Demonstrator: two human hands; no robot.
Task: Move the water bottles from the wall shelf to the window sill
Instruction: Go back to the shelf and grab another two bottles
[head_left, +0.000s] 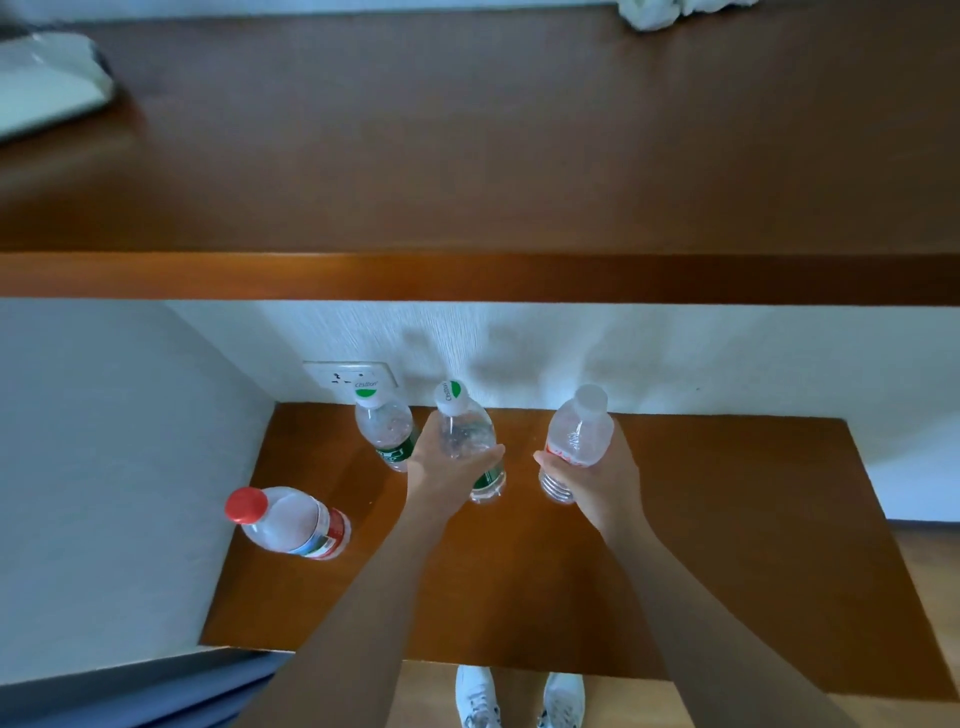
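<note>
**A:** How many bottles show in the head view?

**B:** Four, all over the lower shelf (727, 545), the brown board just under the wall socket (343, 376). Two have green labels and white caps with a green patch. One has a red cap and red label. One has a plain white cap and an orange-red label.

**A:** Where are they from the wall socket?

**B:** The free green-label bottle (387, 426) stands directly below it, its cap overlapping the plate. The held green-label bottle (465, 434) is just right of the socket and lower. The white-capped bottle (579, 428) is farther right. The red-capped bottle (291, 519) is well below the socket and slightly left, near the side wall.

**A:** And the hands?

**B:** Two. The left hand (447, 478) wraps fingers and thumb around the held green-label bottle. The right hand (597, 483) curls around the lower half of the white-capped bottle. Both bottles lean; I cannot tell whether their bases touch the shelf.

**A:** What is in the bottles?

**B:** All four are clear plastic and capped. The water level cannot be read.

**A:** Anything else?

**B:** One upper shelf (467, 156) above the socket carries a crumpled white cloth (660, 13) far right. Two white shoes (478, 696) show far below the socket.
</note>
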